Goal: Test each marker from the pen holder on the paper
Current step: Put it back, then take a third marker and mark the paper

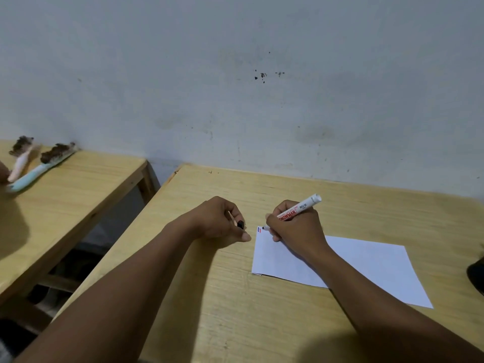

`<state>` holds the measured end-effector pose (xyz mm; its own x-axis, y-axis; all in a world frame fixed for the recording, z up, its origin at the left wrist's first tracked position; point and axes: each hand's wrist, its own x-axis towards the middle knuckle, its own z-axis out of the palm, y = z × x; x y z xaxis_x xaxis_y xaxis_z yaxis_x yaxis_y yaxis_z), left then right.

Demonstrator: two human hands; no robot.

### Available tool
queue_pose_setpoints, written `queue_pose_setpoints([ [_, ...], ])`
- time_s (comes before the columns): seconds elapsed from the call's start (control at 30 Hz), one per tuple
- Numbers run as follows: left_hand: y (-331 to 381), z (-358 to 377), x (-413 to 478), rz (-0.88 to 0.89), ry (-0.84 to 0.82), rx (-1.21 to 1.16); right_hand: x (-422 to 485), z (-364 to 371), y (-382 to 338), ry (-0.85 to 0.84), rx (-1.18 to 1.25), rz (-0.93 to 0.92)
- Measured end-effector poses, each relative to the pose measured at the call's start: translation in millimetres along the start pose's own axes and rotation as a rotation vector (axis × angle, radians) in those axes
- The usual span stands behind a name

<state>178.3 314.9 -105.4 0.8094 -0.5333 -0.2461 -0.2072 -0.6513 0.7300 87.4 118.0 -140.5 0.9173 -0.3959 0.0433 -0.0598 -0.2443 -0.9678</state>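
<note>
A white sheet of paper (366, 265) lies on the wooden desk (235, 297). My right hand (296, 226) grips a white marker with a red label (301, 206), its black tip touching the paper's far left corner beside short blue and red strokes (259, 230). My left hand (222, 221) rests on the desk just left of the paper, fingers curled around a small black cap (240, 224). The pen holder is not identifiable; only a dark object (476, 273) shows at the right edge.
A second wooden table (68, 195) stands to the left across a gap, with two worn brushes (36, 163) lying on it. A grey-white wall (262, 87) runs directly behind both tables.
</note>
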Motion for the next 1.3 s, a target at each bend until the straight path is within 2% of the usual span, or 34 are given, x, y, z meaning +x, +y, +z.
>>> queue_pose_setpoints([
  [0.13, 1, -1, 0, -0.009, 0.001, -0.022, 1, 1, 2, -0.012, -0.021, -0.017],
  [0.4, -5, -3, -1, 0.002, 0.051, -0.145, 0, 0, -3, -0.063, 0.103, 0.043],
  [0.6, 4, -8, -3, 0.011, 0.075, -0.362, 10, -31, -37, 0.099, 0.322, 0.103],
  [0.77, 60, 0, 10, 0.132, 0.054, -0.448, 16, -115, -99, -0.081, 0.343, 0.072],
  [0.83, 87, 10, 18, 0.184, 0.02, -0.493, 14, -156, -117, -0.095, 0.321, 0.074],
  [0.97, 144, 40, 33, 0.27, -0.056, -0.569, -2, -230, -131, 0.02, 0.221, 0.042],
  [1.1, 206, 81, 39, 0.348, -0.166, -0.582, -29, -292, -126, 0.16, 0.264, 0.062],
  [1.3, 276, 137, 38, 0.418, -0.293, -0.582, -60, -339, -107, 0.267, 0.292, 0.108],
])
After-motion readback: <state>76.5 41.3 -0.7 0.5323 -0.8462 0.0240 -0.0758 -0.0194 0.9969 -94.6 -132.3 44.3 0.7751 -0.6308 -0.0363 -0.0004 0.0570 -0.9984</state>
